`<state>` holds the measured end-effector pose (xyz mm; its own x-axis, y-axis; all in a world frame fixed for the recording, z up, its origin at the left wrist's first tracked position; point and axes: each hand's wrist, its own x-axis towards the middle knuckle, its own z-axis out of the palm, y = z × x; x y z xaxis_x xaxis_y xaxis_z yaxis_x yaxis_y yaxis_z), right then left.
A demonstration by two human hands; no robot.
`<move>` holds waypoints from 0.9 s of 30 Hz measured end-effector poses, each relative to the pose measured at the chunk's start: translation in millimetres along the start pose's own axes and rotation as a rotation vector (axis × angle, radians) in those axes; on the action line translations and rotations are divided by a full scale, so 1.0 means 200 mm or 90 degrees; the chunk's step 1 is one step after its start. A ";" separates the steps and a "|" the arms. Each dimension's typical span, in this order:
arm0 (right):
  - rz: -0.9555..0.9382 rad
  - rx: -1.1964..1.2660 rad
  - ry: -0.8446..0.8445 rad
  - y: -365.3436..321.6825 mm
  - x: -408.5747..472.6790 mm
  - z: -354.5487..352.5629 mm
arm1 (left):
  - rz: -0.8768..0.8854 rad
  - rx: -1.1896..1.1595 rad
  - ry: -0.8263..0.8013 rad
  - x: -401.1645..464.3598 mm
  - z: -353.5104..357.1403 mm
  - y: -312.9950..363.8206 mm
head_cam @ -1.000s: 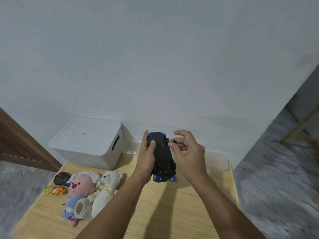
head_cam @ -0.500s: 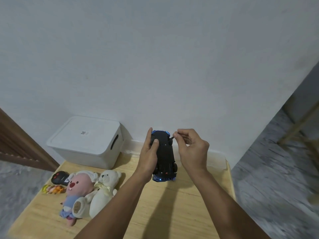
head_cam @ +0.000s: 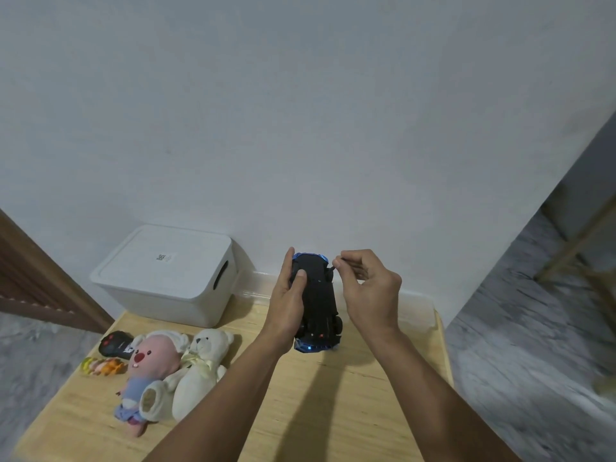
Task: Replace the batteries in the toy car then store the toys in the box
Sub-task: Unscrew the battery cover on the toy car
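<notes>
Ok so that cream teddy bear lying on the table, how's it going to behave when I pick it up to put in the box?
The cream teddy bear looks like soft plush, so it will probably flop and sag rather than stay stiff. It is likely light for its size. It leans against the pink plush toy, so lifting it may nudge that one. Being soft, it is unlikely to roll or break.

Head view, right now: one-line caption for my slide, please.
Left hand holds the upturned toy car above the wooden table while the right hand pinches a small dark part by its front wheel.
</notes>
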<state>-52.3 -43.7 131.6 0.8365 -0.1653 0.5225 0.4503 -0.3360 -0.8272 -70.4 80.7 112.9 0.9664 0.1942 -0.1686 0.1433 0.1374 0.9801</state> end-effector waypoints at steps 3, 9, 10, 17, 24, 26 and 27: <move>-0.008 -0.008 -0.002 0.00 0.00 0.00 | -0.001 0.000 0.003 0.00 0.00 0.00; -0.029 -0.024 0.004 0.01 0.00 -0.01 | 0.002 0.012 0.005 -0.01 -0.01 0.00; -0.030 -0.027 0.006 0.01 0.00 -0.01 | 0.003 0.012 0.005 -0.01 -0.01 0.00; -0.021 -0.030 0.008 0.02 0.00 0.00 | 0.012 0.011 0.003 -0.01 -0.01 0.01; -0.015 -0.030 0.001 0.02 -0.01 0.00 | 0.027 0.010 0.008 -0.01 -0.02 0.00; -0.010 -0.030 0.000 0.02 -0.01 0.00 | 0.026 0.003 0.008 -0.01 -0.02 0.00; -0.008 -0.031 0.000 0.02 -0.01 0.00 | 0.025 -0.001 0.007 -0.01 -0.02 0.00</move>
<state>-51.9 -45.1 127.7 0.8305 -0.1611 0.5331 0.4451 -0.3835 -0.8092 -73.5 84.9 113.1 0.9688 0.2097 -0.1318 0.1055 0.1316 0.9857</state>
